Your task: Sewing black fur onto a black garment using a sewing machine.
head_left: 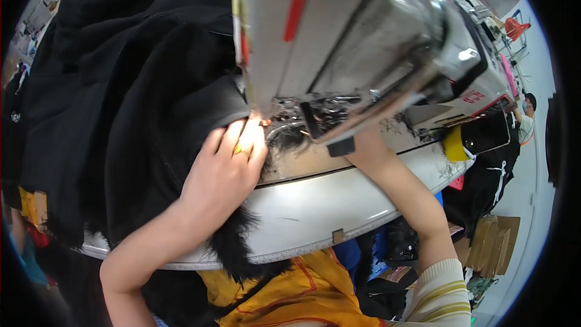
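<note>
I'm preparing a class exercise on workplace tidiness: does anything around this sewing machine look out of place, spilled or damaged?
Yes: loose-looking black fluff lies on the sewing bed, right of the left hand, like litter. A black furry strip dangles untidily over the front edge of the white table. No damage stands out.

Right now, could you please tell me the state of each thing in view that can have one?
Left hand: laid on the black cloth, fingers pointing forward.
Black cloth: lying in folds.
Black fur trim: hanging over the white table's front edge.
Sewing machine: upright; running or stopped, cannot tell.
Right hand: fingers hidden by the machine.
Yellow-orange cloth: wrinkled.
</note>
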`<state>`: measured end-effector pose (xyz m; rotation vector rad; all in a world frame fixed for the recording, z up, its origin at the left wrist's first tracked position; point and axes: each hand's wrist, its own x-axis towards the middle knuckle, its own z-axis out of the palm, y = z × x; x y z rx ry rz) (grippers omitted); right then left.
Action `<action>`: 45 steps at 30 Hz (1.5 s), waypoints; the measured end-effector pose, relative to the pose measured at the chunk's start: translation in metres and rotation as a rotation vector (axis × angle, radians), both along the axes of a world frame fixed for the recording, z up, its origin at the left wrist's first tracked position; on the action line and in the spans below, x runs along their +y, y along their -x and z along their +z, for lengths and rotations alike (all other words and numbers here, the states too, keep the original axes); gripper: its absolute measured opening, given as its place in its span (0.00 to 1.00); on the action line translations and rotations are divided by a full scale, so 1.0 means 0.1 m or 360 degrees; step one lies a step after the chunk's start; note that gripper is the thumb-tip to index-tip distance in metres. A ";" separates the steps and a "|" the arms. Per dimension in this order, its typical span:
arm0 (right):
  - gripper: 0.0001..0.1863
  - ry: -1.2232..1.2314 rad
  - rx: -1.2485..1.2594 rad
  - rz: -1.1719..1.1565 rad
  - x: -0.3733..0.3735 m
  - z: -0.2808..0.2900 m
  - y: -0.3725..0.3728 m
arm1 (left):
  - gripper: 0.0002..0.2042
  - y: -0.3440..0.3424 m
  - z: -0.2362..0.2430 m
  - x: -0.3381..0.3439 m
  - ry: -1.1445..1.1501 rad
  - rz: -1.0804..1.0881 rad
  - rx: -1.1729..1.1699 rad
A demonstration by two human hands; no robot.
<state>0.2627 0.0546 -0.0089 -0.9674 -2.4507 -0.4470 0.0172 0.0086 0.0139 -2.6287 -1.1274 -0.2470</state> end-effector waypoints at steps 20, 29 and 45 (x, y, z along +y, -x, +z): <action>0.11 -0.0078 -0.0102 -0.0034 -0.05 0.06 -0.01 | 0.14 0.09 0.07 -0.10 0.0063 -0.0303 -0.0209; 0.10 0.0071 -0.0226 -0.0195 -0.08 0.11 0.00 | 0.32 0.07 0.07 0.07 0.0214 0.0007 -0.0203; 0.30 0.0483 -0.0562 -0.0493 -0.81 0.30 -0.02 | 0.18 0.66 -0.02 0.69 0.0074 -0.0529 -0.0241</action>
